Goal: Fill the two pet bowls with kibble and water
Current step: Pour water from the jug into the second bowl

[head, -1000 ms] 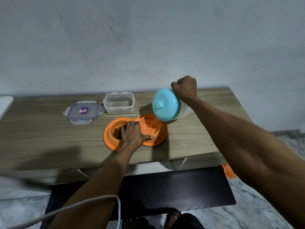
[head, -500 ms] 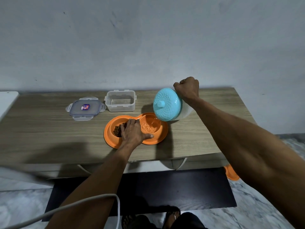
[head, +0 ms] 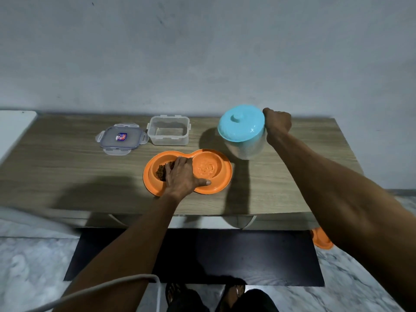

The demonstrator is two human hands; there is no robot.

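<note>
Bottom edge: sandalled feet (head: 231, 291) on pale marble floor (head: 29, 262), white cable (head: 101, 287) looping across lower left. Next out: black rectangular floor mat (head: 225, 255) under front of light wood-grain table (head: 67, 172); small orange plastic piece (head: 320, 240) on floor by mat's right corner, partly hidden behind right forearm. On table, near front centre: orange plastic double pet bowl (head: 226, 176). Left well: brown kibble (head: 161, 173), partly covered. Right well: water (head: 206, 168), rippled surface. Left hand (head: 182, 176) relaxed and flat, grasping nothing, fingers laid across the divider and over the kibble well, thumb out along near rim of water well. Just right of and behind the bowl: clear plastic jug with turquoise knobbed lid (head: 244, 145), roughly upright, lid leaning toward camera; base blurred, contact with table unclear. Right hand (head: 278, 123) clenched in a fist at jug's right side, grasping it; handle hidden by the fist. Further back, left of jug: empty clear rectangular storage container (head: 167, 140), open; just beside it to the left, clip-on container lid with small sticker (head: 121, 137), lying flat. Far left: white surface (head: 13, 129) at table end. Behind all: grey wall (head: 202, 52).
</note>
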